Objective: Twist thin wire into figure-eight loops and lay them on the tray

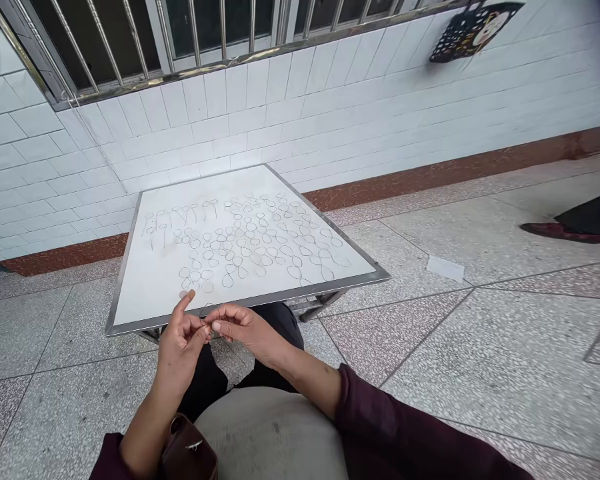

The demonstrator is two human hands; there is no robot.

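Observation:
My left hand [183, 340] and my right hand [240, 328] meet just in front of the table's near edge. Between their fingertips is a thin dark wire [203, 312], part of it curving up in a small loop. The left thumb and a finger pinch it, while the left index finger points upward. My right thumb and index finger pinch it from the other side. Beyond the hands, many bent wire loops [250, 243] lie in rows on the white tabletop [150, 300]; several at the back left look like loops with long straight tails [163, 235].
The table has a grey metal rim [260, 298]. Behind it stands a white tiled wall [220, 140] with a barred window [205, 33]. A patterned bag [473, 32] hangs at upper right. White paper [445, 268] lies on the floor near a person's shoe [565, 231]. A brown pouch [189, 453] rests by my lap.

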